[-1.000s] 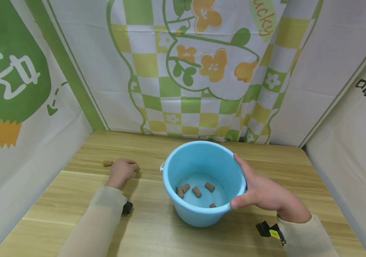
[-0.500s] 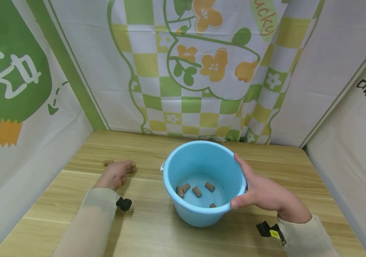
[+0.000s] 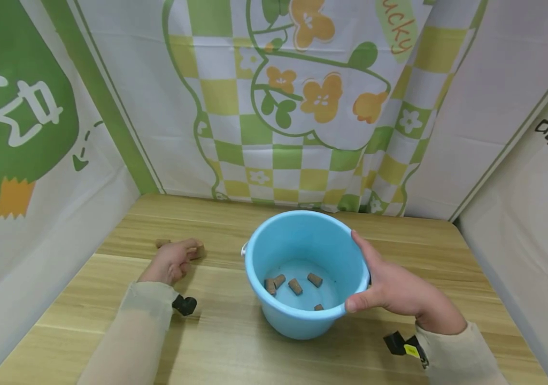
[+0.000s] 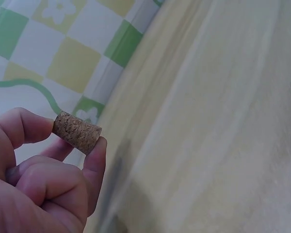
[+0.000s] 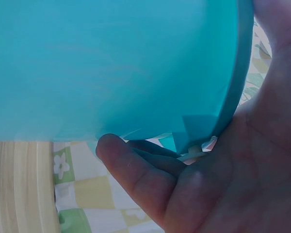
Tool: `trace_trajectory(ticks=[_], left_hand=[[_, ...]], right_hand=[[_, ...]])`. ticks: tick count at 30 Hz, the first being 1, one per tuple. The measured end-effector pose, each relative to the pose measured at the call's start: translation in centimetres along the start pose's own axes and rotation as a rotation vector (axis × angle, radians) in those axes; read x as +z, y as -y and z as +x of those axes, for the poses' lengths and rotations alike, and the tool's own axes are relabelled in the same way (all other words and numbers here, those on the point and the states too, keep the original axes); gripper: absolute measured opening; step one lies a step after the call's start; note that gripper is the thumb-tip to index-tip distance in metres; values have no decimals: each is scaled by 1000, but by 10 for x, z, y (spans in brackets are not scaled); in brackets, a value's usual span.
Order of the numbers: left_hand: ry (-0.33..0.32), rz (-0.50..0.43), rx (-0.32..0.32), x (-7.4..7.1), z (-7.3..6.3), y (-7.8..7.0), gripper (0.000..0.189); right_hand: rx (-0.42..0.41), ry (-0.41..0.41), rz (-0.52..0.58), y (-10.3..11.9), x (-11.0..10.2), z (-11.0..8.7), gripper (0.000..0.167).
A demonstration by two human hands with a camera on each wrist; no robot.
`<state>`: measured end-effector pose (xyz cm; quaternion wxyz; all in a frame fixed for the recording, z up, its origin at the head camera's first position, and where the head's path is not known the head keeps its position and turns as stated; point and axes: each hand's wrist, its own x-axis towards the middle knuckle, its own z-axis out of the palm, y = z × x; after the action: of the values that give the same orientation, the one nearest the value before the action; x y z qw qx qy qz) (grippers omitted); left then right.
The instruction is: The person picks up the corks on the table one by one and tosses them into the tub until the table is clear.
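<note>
Between thumb and fingertips, my left hand [image 3: 170, 261] pinches a cork [image 4: 77, 132] by its two ends, low over the table left of the bucket. A second cork [image 3: 162, 243] lies on the wood just behind that hand, partly covered by it. My right hand [image 3: 394, 286] grips the right side of a light blue bucket [image 3: 302, 326], with the thumb at the rim and the fingers along the outer wall [image 5: 111, 73]. Several corks lie on the bucket's floor, one cork [image 3: 295, 286] near its middle.
The bucket stands upright on a wooden table [image 3: 235, 353]. A white handle joint [image 3: 243, 249] sticks out at its left rim. Behind the table hangs a checked, flowered curtain [image 3: 298, 160]. Printed cloth walls [image 3: 86, 176] close in the left and right sides.
My left hand has turned over and shifted slightly left, bringing the pinched cork into view. The right hand and the bucket have stayed in place.
</note>
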<state>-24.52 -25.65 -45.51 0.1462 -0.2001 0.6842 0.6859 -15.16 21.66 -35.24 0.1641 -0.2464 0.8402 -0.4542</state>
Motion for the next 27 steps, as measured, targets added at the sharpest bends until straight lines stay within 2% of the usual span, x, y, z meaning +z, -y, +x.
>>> trace_trajectory(ticks=[4,7,8,17,24,27], left_hand=[[27,-28,4,5,-5,-11,72],[54,-35,52,12,-13,-25,23],[76,-37,75,14,-16,-30,21],[197,116,258,40,-56,-72,44],[270,87,387,63,-90,-94,38],[295,121,418,71,-104,-101,40]], right_hand=[[-8,2,2,0,-1,0,132],[-12,5,7,-1,-1,0,133],[-12,6,10,-1,-1,0,133],[-27,7,15,-1,0,1,132],[-30,6,16,-2,0,1,132],[-25,8,20,-2,-1,1,132]])
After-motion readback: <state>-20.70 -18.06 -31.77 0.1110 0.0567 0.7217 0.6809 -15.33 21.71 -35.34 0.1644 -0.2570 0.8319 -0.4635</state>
